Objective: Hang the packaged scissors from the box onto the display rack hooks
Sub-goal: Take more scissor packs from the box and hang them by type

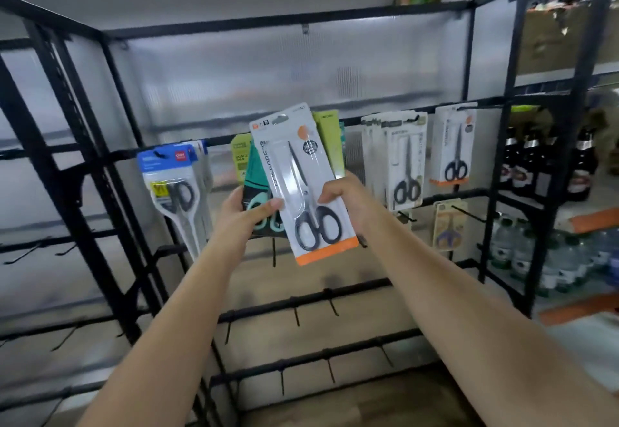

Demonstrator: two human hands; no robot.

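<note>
The right hand (338, 192) gripped a white-and-orange scissors pack (303, 182) by its right edge, fingers curled over the front and the rest of the hand behind the card. The left hand (248, 207) pinched the same stack from the left, its thumb lying across the front near the pack's left edge, and it also held a dark green pack with mint-handled scissors (259, 192) just behind the white one. Both packs sat in the middle of the frame, tilted with their tops leaning left, raised in front of the rack but not yet on any hook. Both forearms reached up and forward from the bottom corners of the frame, converging at the packs.

The job looked partly done. Packs already hung along the upper bar (375, 120): a blue-topped bunch (174, 175) at the left, green cards (330, 138) behind the held pack, and two groups of white packs (403, 158) at the right. One small yellowish pack (447, 225) hung on the row below. Many bare hooks (330, 306) remained on the lower bars in the bottom half of the frame. The box was out of view, so the number of packs left could not be told. Bottles (532, 162) stood on shelves at the right edge.
</note>
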